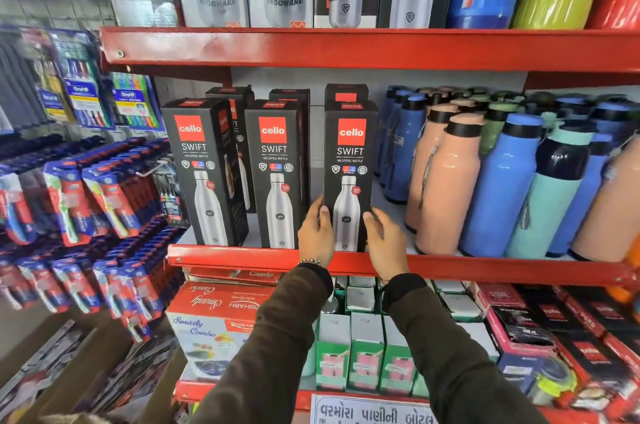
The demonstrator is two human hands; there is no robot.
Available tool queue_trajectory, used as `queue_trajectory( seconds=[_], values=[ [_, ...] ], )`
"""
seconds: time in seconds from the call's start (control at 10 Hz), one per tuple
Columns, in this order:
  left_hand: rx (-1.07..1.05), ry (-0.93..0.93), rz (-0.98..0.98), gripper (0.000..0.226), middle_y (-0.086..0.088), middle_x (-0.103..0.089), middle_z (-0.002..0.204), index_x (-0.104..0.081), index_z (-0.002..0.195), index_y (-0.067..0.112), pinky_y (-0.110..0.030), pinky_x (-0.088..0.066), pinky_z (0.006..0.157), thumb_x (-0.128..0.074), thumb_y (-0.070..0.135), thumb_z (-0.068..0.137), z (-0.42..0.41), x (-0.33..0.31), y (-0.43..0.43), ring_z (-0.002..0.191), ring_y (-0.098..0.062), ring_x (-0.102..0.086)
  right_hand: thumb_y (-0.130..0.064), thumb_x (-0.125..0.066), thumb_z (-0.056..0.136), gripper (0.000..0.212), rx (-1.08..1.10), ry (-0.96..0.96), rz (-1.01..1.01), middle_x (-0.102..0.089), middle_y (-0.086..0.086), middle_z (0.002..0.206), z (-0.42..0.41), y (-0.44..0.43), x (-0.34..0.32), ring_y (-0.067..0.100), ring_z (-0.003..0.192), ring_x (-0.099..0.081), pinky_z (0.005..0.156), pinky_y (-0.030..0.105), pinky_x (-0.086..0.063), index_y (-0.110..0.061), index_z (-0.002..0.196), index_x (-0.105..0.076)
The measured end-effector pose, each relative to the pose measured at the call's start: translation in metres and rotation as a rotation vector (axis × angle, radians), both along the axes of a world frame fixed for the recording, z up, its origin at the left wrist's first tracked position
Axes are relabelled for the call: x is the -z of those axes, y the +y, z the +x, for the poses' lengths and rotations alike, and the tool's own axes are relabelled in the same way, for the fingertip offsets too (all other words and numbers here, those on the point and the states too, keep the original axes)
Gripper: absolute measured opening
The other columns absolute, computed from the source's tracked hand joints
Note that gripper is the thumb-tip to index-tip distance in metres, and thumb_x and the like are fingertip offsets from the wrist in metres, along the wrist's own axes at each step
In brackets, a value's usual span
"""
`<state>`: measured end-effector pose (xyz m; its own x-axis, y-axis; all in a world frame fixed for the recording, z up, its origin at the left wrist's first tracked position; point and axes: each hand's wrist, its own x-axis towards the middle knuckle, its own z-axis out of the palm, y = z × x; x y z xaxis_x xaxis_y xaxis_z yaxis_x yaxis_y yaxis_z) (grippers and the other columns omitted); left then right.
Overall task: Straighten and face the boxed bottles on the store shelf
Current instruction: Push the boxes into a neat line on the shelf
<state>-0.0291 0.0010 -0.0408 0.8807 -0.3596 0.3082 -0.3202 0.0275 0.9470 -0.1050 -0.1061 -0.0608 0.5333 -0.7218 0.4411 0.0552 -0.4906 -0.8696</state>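
The right-hand tall black cardboard bottle box (349, 174) stands at the front edge of the red metal shelf (242, 255), facing out. The left hand (316, 231) and right hand (384, 243) press its two sides, holding it. Two matching black boxes (277, 174) stand to its left (one turned a little). Pink and blue plastic bottles (446, 181) crowd its right side.

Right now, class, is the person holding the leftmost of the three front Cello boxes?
No. Both the left hand and the right hand grip the rightmost front box; the leftmost box stands untouched.
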Motion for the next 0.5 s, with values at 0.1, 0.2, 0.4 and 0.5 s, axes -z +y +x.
queue_trajectory(
  seconds=[0.1,0.2,0.4,0.5],
  values=[
    [0.009,0.006,0.014,0.043,-0.003,-0.057,0.146,-0.050,0.146,0.019,-0.019,-0.032,0.106,-0.037,0.024,0.106,0.001,-0.002,0.000,0.137,-0.020,-0.051,-0.029,-0.053,0.101,0.038,0.012,0.044,-0.009,-0.065,0.008,0.130,0.000,0.001,-0.002,0.015,0.116,-0.059,0.092,0.014,-0.035,-0.011,0.133,-0.059],
    [0.015,0.005,0.021,0.043,-0.003,-0.057,0.146,-0.050,0.146,0.020,-0.019,-0.032,0.105,-0.037,0.025,0.106,0.003,-0.001,0.000,0.136,-0.020,-0.051,-0.029,-0.052,0.101,0.038,0.019,0.064,-0.020,-0.065,0.009,0.130,0.002,0.002,-0.001,0.022,0.120,-0.059,0.094,0.018,-0.036,-0.011,0.134,-0.058],
    [0.016,0.018,0.039,0.043,-0.005,-0.056,0.146,-0.048,0.147,0.019,-0.020,-0.032,0.105,-0.036,0.023,0.106,0.000,-0.006,0.003,0.136,-0.023,-0.051,-0.027,-0.052,0.101,0.038,0.006,0.093,0.008,-0.064,0.010,0.132,0.001,0.004,-0.003,0.023,0.122,-0.058,0.094,0.018,-0.035,-0.010,0.135,-0.056],
    [0.036,0.034,0.009,0.048,-0.005,-0.046,0.155,-0.038,0.153,0.016,-0.027,-0.030,0.116,-0.037,0.025,0.106,-0.010,-0.010,0.006,0.144,-0.021,-0.042,-0.025,-0.051,0.102,0.038,-0.012,0.090,0.028,-0.062,0.010,0.134,-0.004,0.003,-0.005,0.022,0.124,-0.056,0.095,0.017,-0.034,-0.011,0.137,-0.054]
  ],
)
